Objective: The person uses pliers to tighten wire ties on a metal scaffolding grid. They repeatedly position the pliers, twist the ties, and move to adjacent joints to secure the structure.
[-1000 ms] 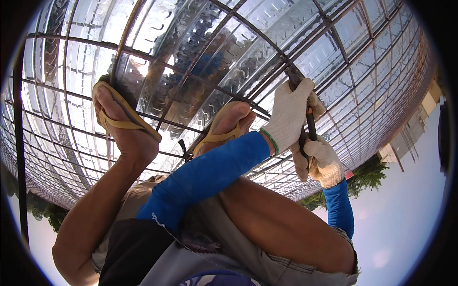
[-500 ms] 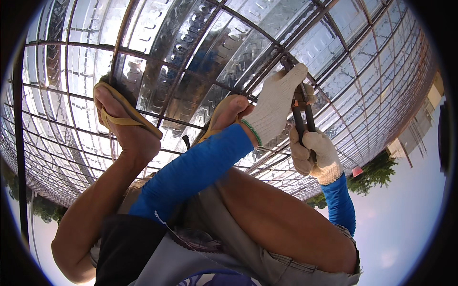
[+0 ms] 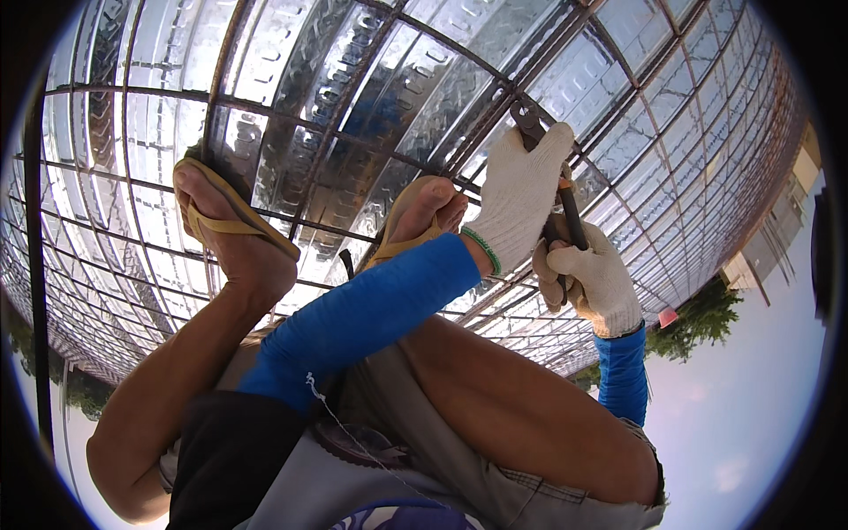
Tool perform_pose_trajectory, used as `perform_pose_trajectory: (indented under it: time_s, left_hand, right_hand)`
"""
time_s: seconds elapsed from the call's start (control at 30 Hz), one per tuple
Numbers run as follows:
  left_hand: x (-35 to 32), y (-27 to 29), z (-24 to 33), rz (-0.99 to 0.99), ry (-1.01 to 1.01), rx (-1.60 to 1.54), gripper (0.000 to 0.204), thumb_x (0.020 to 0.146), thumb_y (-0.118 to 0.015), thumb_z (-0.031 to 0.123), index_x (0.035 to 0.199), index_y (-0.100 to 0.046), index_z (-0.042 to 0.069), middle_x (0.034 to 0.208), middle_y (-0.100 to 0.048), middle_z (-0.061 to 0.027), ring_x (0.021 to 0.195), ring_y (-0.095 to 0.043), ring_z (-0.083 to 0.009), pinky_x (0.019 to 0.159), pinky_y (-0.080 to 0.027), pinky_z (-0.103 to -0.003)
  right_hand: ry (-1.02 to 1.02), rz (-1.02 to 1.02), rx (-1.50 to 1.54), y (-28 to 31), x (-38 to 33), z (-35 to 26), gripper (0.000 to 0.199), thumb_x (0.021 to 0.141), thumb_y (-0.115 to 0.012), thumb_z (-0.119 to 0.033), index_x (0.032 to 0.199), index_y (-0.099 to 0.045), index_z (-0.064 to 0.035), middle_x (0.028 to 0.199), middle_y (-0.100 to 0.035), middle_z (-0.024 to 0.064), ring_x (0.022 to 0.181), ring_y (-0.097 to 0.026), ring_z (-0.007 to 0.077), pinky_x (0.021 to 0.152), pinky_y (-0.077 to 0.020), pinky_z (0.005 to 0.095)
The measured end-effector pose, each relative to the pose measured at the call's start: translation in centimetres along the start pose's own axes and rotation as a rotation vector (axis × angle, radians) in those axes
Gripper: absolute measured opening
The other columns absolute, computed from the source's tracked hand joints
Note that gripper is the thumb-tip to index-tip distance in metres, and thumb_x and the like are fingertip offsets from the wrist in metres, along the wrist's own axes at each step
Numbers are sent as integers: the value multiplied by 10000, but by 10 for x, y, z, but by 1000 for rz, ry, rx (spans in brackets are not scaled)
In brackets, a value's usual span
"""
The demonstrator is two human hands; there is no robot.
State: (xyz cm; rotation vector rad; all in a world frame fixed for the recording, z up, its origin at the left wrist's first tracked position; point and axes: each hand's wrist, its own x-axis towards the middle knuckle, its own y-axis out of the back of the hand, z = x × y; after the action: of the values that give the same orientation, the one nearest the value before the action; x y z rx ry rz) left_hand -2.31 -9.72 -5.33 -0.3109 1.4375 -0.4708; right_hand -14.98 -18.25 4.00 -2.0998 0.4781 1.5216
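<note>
My left hand (image 3: 523, 187), in a white knit glove with a green cuff edge, is closed around the upper part of dark steel pincers (image 3: 527, 124). The rounded jaws stick out between thumb and knuckles; most of the fingers are hidden behind. Lower down, my gloved right hand (image 3: 603, 281) grips the black handles, which have an orange band. Just by the jaws, bars cross in a rusty steel rebar mesh (image 3: 508, 87). No tie wire can be made out there.
Shiny embossed metal decking (image 3: 389, 110) lies beneath the mesh. My feet, in yellow flip-flops (image 3: 234, 227), rest on the bars. A dark upright pole (image 3: 35, 265) stands at the left; trees (image 3: 698, 322) and buildings (image 3: 751, 265) show past the right edge.
The pincers' jaws have come away from the bar crossing and now show clearly. My left hand has shifted slightly, and my right hand's grip on the handles has turned a little.
</note>
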Motion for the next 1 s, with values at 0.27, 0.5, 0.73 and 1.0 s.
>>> perform_pose_trajectory:
  time_s: [0.27,0.5,0.73,1.0]
  left_hand:
    - [7,1,-12,77,-41,257,307,1061,-598,291,1042,-585,-16,865,-685,-154,742,-722,-269,660,-582,-405]
    - [-6,-2,-1,176,-84,547,354,1073,-596,327,1056,-593,-26,891,-686,-174,786,-742,-299,684,-574,-410]
    - [5,23,2,-149,-11,-47,259,1010,-700,238,1039,-615,-4,874,-697,-111,744,-726,-199,673,-626,-356]
    - [3,1,-17,51,30,-116,187,1007,-624,173,940,-586,3,748,-628,-74,601,-629,-173,539,-474,-339]
  right_hand:
    - [-11,-143,420,-5,5,39,449,1004,-721,-283,1288,-590,39,863,-711,131,583,-668,207,489,-533,330]
    - [212,377,-726,-39,11,36,432,928,-773,-211,1231,-601,45,821,-691,92,589,-654,206,532,-531,312]
    - [-43,-136,447,-12,5,27,353,991,-660,-162,1221,-593,97,784,-668,135,533,-641,234,465,-553,369]
    - [322,499,-894,-40,3,23,476,823,-891,-242,1124,-613,2,805,-665,56,649,-642,141,609,-540,333]
